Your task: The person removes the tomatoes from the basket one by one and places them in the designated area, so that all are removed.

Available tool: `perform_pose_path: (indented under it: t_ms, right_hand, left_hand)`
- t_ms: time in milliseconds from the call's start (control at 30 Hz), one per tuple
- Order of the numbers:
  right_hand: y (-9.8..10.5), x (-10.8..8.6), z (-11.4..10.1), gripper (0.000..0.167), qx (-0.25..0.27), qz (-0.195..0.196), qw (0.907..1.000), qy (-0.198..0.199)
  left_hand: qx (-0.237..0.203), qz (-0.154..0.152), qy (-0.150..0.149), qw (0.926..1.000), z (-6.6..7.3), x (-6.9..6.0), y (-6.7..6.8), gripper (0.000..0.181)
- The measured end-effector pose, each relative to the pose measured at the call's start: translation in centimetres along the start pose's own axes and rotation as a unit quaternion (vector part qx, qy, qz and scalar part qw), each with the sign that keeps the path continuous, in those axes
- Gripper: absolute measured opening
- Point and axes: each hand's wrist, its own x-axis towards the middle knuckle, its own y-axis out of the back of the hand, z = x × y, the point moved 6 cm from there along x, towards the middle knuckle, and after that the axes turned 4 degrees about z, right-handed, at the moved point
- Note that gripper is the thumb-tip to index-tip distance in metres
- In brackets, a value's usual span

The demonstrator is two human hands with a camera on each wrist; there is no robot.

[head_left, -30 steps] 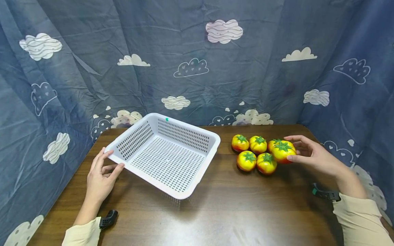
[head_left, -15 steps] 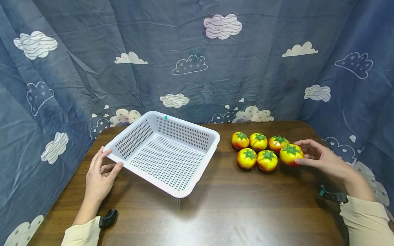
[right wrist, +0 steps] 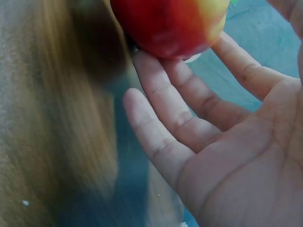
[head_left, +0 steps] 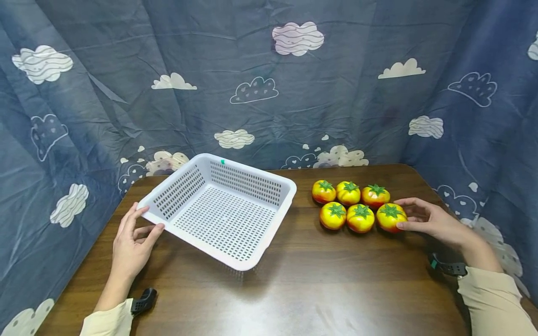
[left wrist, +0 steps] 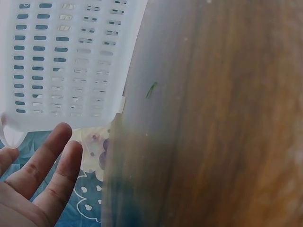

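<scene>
A white perforated plastic basket (head_left: 222, 217) is at the left-centre of the table. My left hand (head_left: 131, 249) grips its near left corner, with thumb and fingertips at the rim; in the left wrist view two straighter fingers (left wrist: 64, 165) lie just beyond the basket wall. My right hand (head_left: 435, 224) holds a yellow-red tomato (head_left: 391, 218) with a green top between thumb and fingers, at the right end of the front row. In the right wrist view the tomato's red underside (right wrist: 165, 26) touches the fingertips. Whether it rests on the table is hard to tell.
Several more yellow-red tomatoes (head_left: 347, 193) sit close together in two rows, left of the held one. The brown wooden table (head_left: 315, 284) ends at the back against a dark blue cloud-printed curtain (head_left: 235, 56), which also hangs along both sides.
My right hand first drew the tomato rightward, away from the one behind it, then lowered it at the front row's end. The left hand and basket stayed put; the view shifted slightly.
</scene>
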Motion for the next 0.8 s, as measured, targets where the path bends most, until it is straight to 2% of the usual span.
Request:
perform_pose_path:
  t_ms: [367, 567, 667, 800]
  right_hand:
    - [-0.6, 0.4, 0.1, 0.069, -0.005, -0.017, 0.9998, -0.004]
    - [-0.4, 0.1, 0.3, 0.07, 0.003, -0.017, 0.9999, 0.001]
    - [-0.1, 0.0, 0.3, 0.068, 0.004, -0.001, 0.9999, 0.011]
    - [0.5, -0.1, -0.5, 0.064, 0.003, 0.043, 0.9985, 0.035]
  left_hand:
    - [0.001, 0.004, 0.004, 1.0, -0.2, 0.0, 0.0, 0.064]
    - [0.004, -0.009, 0.003, 0.9999, -0.1, -0.1, -0.5, 0.065]
    - [0.018, -0.017, -0.003, 0.9997, 0.0, -0.2, -0.6, 0.066]
    - [0.039, -0.032, -0.021, 0.9985, 0.6, -0.1, -0.5, 0.062]
